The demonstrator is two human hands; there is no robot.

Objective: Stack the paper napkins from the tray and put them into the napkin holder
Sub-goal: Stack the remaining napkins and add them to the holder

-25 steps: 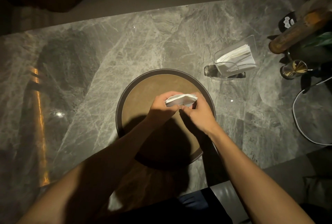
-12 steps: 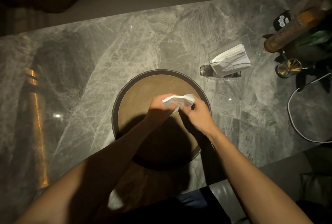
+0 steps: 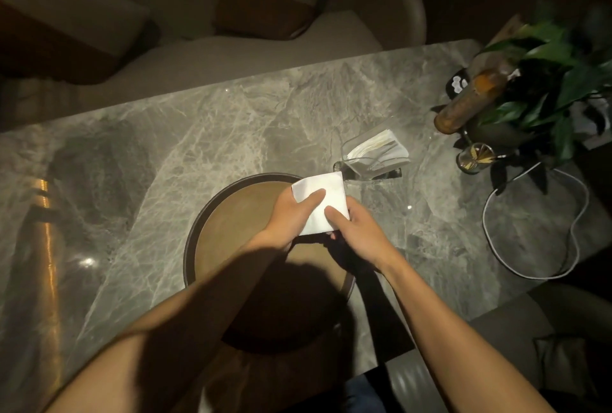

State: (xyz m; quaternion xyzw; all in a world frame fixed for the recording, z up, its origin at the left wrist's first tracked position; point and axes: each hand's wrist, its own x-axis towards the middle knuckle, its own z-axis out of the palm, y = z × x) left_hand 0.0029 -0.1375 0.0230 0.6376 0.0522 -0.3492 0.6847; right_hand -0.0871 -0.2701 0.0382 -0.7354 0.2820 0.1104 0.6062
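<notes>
tray (image 3: 212,233) near side — under forearms | napkin (image 3: 323,204) underside fingers — hidden

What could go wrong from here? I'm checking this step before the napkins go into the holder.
1. The holder is clear, looks light and already holds napkins; pushing the stack in could tip or slide it.
2. The left hand and right hand hold the stack mainly by the thumbs on top; it could fan out on the way.
3. A small glass and cable lie beyond the holder; an overreach might knock them.
</notes>
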